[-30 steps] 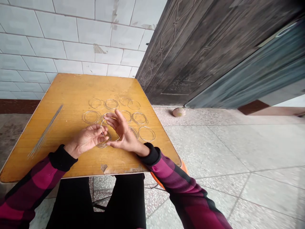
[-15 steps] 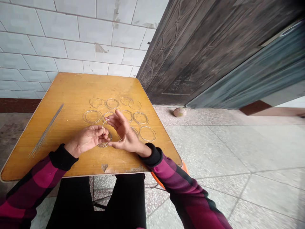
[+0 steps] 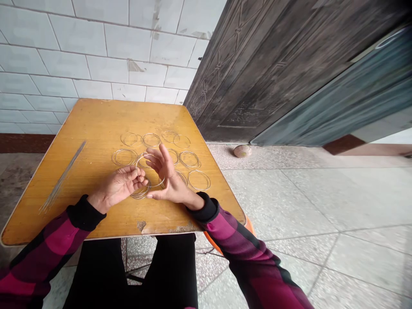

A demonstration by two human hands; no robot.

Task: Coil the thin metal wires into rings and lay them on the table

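Note:
My left hand (image 3: 125, 182) pinches a thin metal wire ring (image 3: 138, 159) between thumb and fingers, above the wooden table (image 3: 103, 116). Around the ring's right side curves my right hand (image 3: 169, 182), its thumb and fingers spread wide. The ring passes close to that palm; whether it touches is unclear. Below the left fingertips lies a coil of wire rings (image 3: 140, 195), partly covered. More wire rings (image 3: 189, 159) lie in rows beyond and to the right, some hidden behind my right hand.
A bundle of straight wires (image 3: 64, 174) lies at the table's left. White wall tiles (image 3: 93, 38) rise behind the table, and a dark carved wooden door (image 3: 251, 64) stands to the right. A roundish stone-like object (image 3: 242, 151) sits on the floor. Part of an orange seat (image 3: 249, 225) shows under the table's right edge.
The ring has turned so more of its loop shows between my hands. My left fingers have shifted slightly left; the right hand stays nearly in place, still spread.

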